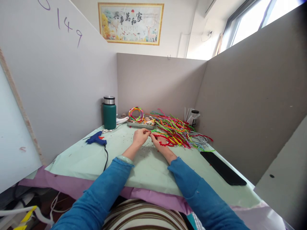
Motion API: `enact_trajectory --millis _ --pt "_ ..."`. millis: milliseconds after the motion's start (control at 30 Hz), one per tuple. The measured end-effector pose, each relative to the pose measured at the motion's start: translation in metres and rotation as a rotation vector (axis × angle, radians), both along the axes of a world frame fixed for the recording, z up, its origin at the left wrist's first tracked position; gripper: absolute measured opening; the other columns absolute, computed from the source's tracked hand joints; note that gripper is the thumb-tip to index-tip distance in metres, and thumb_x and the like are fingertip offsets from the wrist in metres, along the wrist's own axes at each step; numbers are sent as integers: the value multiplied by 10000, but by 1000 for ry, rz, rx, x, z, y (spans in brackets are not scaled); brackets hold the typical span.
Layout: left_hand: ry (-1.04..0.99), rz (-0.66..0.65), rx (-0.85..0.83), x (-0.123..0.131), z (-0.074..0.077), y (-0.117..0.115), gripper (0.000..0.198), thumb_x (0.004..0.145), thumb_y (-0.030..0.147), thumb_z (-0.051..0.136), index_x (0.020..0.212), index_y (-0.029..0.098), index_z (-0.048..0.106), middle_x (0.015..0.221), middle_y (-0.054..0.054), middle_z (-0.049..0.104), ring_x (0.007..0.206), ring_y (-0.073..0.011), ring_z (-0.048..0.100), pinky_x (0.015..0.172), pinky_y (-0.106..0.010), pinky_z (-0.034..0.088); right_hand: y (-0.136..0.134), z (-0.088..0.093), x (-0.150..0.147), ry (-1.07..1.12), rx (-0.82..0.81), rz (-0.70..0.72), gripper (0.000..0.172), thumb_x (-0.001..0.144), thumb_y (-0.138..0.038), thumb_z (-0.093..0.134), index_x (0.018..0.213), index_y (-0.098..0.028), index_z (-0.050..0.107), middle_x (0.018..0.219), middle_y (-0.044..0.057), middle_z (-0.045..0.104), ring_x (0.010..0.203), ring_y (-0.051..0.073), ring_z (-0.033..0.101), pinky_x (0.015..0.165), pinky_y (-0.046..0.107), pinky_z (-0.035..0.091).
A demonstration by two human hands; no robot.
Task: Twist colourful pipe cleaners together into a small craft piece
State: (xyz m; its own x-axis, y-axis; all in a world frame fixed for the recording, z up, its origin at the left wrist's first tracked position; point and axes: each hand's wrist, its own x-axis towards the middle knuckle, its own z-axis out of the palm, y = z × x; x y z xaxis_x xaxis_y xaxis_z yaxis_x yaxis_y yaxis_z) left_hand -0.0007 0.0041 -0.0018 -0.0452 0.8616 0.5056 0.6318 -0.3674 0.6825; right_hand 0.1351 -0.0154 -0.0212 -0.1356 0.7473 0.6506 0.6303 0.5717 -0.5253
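Observation:
My left hand (pixel 140 137) and my right hand (pixel 158 142) meet over the middle of the table, fingertips nearly touching. Both pinch a red pipe cleaner (pixel 165 145), whose wavy, looped length trails across the back of my right hand. The exact spot between the fingertips is too small to make out. Just behind my hands, green and orange strands stick out from a tangled pile of coloured pipe cleaners (pixel 177 126).
A metal tray (pixel 141 125) with small pieces and a ring of coloured pipe cleaners (pixel 136 114) stands at the back. Left are a green bottle (pixel 109 115) and a blue glue gun (pixel 96 138) with its cord. A black flat object (pixel 223 167) lies right. Grey partitions (pixel 160 83) enclose the table.

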Motion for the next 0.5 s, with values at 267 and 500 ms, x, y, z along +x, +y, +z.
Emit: enact_trajectory --millis 267,500 --pt "-22 -6 -13 0 1 0 258 746 363 586 857 176 724 719 -40 694 685 -135 589 620 -220 393 -1 1 0 -27 11 -4 322 863 -358 331 726 -185 565 646 4 571 588 136 476 557 248 323" --pt "24 -10 14 -1 0 0 245 750 345 573 855 190 730 694 -23 684 684 -133 581 594 -215 374 1 0 0 -19 0 -10 315 846 -358 354 709 -187 581 677 19 592 612 145 494 563 253 338"
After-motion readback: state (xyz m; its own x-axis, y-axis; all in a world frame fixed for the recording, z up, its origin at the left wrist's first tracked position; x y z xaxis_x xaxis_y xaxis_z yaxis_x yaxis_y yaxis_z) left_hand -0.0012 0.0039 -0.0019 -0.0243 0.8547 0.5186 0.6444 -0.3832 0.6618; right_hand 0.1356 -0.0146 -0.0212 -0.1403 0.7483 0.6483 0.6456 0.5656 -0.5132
